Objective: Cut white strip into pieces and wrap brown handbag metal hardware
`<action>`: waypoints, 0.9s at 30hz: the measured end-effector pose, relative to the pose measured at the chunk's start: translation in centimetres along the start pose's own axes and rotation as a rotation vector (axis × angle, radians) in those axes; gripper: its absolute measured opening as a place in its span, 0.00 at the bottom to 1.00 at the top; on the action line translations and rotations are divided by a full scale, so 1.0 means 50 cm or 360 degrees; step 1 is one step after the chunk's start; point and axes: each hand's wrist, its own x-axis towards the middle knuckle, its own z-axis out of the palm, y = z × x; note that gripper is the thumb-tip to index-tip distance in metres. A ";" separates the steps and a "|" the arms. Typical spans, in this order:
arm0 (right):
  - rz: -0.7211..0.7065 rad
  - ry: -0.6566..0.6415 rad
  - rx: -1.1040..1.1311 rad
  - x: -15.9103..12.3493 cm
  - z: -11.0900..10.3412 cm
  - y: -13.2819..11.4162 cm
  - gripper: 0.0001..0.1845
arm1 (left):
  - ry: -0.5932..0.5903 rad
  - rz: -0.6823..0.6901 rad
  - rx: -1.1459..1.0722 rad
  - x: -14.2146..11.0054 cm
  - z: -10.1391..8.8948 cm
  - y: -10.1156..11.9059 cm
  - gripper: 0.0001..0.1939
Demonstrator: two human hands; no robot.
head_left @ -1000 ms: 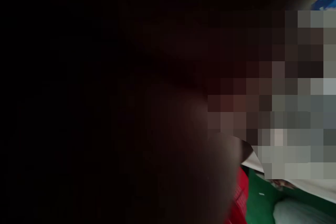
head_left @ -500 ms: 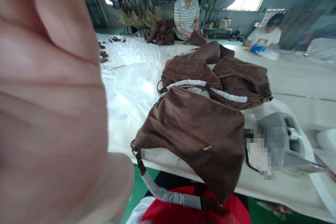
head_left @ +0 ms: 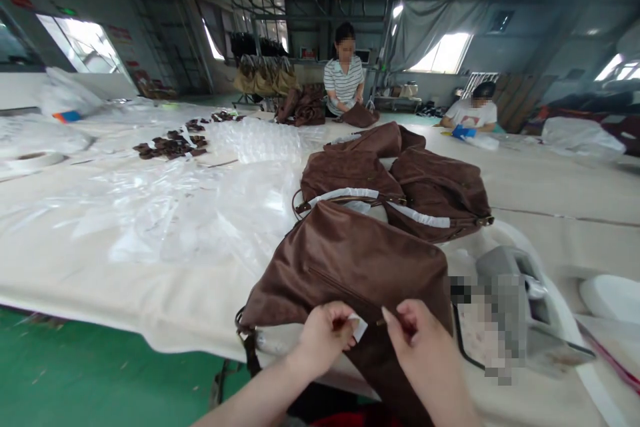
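A brown leather handbag lies on the near edge of the table, its lower part hanging over toward me. My left hand pinches a small white piece, perhaps paper or tape, above the bag's front. My right hand is over the bag's right side, thumb apart from its curled fingers. Its thumb tip is close to the metal zipper pull; whether they touch I cannot tell. The bag's wrapped strap is mostly hidden by my arms.
Several more brown bags lie behind. Clear plastic sheets cover the left. At right stand a grey tape dispenser, a blurred phone-like item and a white roll. Two people work across the table.
A hand that filled the left of the view has gone from there. Both my hands are now over the bag, the left with a small white piece. The view has widened leftward.
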 end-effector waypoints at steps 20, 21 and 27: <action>-0.0177 -0.0208 -0.0212 -0.033 0.071 0.007 0.10 | 0.0013 -0.0107 0.0061 0.032 0.023 -0.023 0.09; -0.0161 -0.0200 -0.0142 -0.034 0.072 0.007 0.10 | 0.0014 -0.0079 0.0067 0.032 0.025 -0.022 0.09; 0.0045 -0.0148 0.0269 -0.038 0.061 0.009 0.11 | 0.0084 0.0161 0.0351 0.024 0.049 -0.007 0.09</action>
